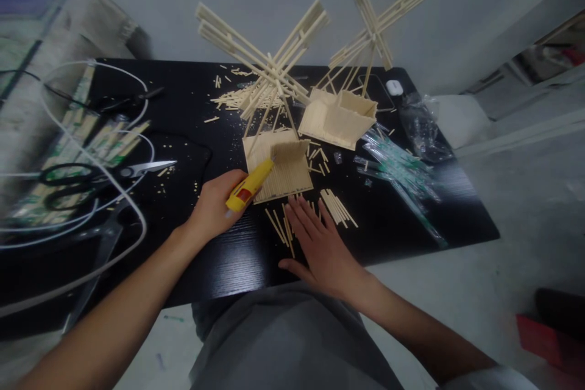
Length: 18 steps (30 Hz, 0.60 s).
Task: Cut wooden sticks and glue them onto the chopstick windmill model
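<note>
My left hand [214, 201] is closed around a yellow glue gun [249, 187] with a red patch on its side. Its nozzle points at a windmill model [283, 173] of pale wooden sticks, over the flat stick base near a short upright wall. My right hand [320, 247] lies with its fingers outstretched at the front edge of that base, over loose short sticks [281, 228]. Beside its fingertips is a small bunch of sticks [337, 207]. Crossed stick blades [272, 67] rise above the base on thin legs.
A second stick windmill [340, 119] stands behind to the right. Scissors [109, 177], a looping white cable [141, 210] and packed sticks [75, 134] lie left on the black table [233, 262]. Plastic wrappers [402, 170] and a white case [394, 88] are right. Stick offcuts [237, 99] lie behind.
</note>
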### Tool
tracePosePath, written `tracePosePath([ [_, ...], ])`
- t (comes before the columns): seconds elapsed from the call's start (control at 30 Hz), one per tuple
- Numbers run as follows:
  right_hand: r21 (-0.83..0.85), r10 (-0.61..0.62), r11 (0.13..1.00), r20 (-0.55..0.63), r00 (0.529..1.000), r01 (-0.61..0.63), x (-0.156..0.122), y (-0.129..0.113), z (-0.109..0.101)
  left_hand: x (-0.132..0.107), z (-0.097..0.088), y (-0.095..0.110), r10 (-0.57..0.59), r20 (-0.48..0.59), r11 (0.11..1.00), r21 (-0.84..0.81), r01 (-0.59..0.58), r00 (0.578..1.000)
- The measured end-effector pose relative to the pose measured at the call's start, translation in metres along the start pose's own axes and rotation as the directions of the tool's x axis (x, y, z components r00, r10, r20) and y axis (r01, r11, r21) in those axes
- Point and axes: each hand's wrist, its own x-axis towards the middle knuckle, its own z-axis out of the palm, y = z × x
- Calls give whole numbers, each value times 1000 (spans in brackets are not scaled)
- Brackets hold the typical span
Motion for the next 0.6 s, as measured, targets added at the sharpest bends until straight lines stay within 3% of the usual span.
tracePosePath([
  [0.2, 32, -134, 991, 17, 991, 133, 7, -13, 8, 0, 1, -3, 11, -9, 1000, 12, -11, 1000],
  [0.6, -50, -92, 995, -91, 992, 88, 38, 3, 9, -1, 2, -5, 7, -6, 1000, 21, -7, 1000],
])
